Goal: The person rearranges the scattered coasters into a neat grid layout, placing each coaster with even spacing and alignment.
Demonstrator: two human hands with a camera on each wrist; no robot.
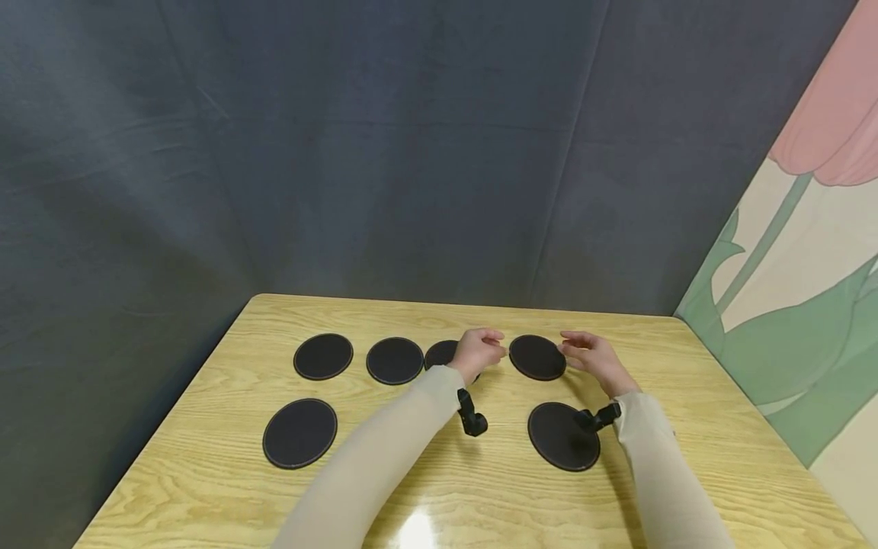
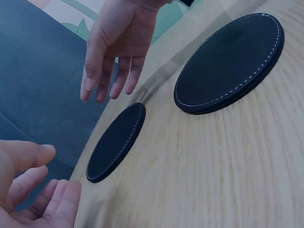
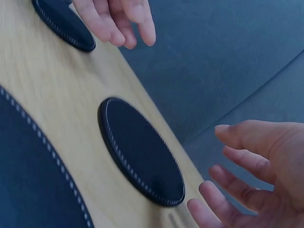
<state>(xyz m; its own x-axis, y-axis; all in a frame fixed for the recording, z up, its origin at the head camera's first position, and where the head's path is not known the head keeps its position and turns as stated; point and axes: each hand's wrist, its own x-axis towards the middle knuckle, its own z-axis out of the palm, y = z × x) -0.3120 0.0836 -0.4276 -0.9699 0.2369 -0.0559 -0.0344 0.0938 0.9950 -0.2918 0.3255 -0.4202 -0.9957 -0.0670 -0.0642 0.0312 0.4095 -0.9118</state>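
Two bare hands of a person, the left hand and the right hand, are placed at both sides of one black disc, which lies flat on the table, near its far edge. The step in hand seems to be the positioning of the hands around this disc; neither of them grips anything. The next move would probably call for low fingertips, brought evenly to the rim. Both arms stretch forward, palms roughly facing each other, fingers loosely bent, thumbs apart from them. The left hand partly covers a neighbouring disc; whether the right fingertips touch the rim, one cannot tell exactly
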